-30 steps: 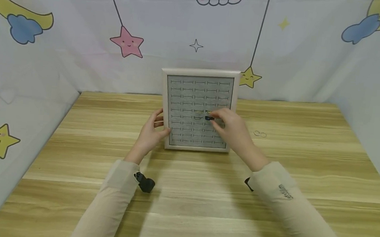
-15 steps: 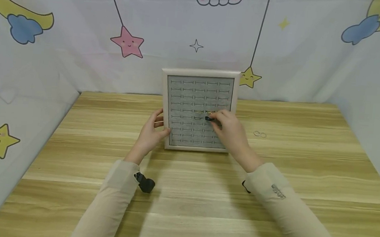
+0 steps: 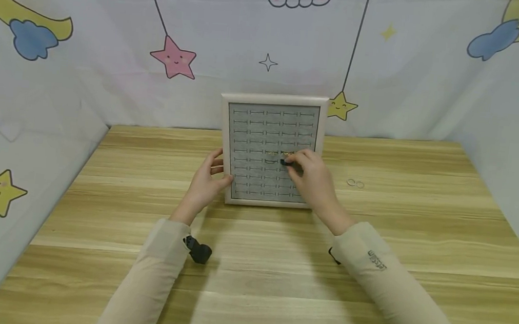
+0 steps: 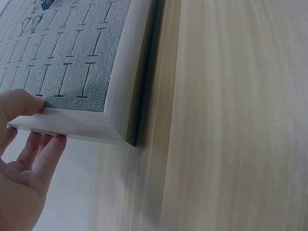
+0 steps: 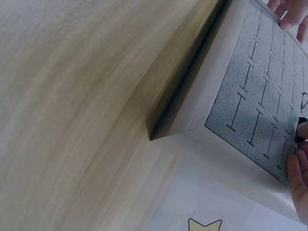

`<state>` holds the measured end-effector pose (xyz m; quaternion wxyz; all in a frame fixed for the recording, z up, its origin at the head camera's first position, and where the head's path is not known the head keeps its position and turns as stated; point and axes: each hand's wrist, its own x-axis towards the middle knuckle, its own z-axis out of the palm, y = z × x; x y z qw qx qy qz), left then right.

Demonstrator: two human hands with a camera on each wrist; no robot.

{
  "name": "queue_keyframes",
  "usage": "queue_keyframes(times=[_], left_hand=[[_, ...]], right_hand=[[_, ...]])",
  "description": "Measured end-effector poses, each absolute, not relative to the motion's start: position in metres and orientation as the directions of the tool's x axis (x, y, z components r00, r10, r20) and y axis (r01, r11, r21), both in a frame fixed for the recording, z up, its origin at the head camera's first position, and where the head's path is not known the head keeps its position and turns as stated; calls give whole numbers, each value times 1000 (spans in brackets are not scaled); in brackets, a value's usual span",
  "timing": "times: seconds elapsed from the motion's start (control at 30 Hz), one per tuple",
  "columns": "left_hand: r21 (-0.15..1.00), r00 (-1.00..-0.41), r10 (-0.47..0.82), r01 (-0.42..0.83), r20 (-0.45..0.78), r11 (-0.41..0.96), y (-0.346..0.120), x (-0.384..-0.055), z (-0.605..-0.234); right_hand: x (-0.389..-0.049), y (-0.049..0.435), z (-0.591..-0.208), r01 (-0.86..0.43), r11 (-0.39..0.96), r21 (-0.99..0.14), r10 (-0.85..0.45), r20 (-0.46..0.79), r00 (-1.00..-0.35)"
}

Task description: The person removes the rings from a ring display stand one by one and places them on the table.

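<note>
A ring display board (image 3: pixel 265 202), a pale frame around grey felt with rows of slits, stands upright on the table, leaning back slightly. My left hand (image 3: pixel 207 182) grips its left side, thumb on the front and fingers behind. Thumb and fingers of my right hand (image 3: pixel 317 181) pinch a dark ring (image 3: pixel 284 162) at a slit right of the board's middle. Just above it sits a gold-toned ring (image 3: pixel 287 154). Two thin rings (image 4: pixel 29 25) are set in neighbouring slits to the left. The dark ring is partly hidden by my fingertips.
Two thin rings (image 3: pixel 355 183) lie on the wooden table (image 3: pixel 249 284) to the right of the board. A white cloth backdrop (image 3: pixel 224 40) with stars and clouds hangs behind and at both sides.
My right hand and forearm have shifted slightly left while still pinching the dark ring at the slit. The left hand and the board have stayed in place.
</note>
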<state>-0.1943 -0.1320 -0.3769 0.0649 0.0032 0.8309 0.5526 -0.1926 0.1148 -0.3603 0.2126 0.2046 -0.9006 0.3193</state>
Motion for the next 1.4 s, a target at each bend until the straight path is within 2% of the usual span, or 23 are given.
queue_keyframes(times=[1.0,1.23,1.4], left_hand=[[915,-990,82,-70,-111,397,-132,-193,-377],[915,-990,85,-70,-112,398,-133,-193,-377],[913,-990,83,-72,-114,402,-133,-194,-378]], right_hand=[[-200,130,-358,-476,562,-677,-279,386,-879],[-200,133,-356,-462,560,-688,-281,367,-887],[-200,135,-354,-420,508,-752,-269,325,-907]])
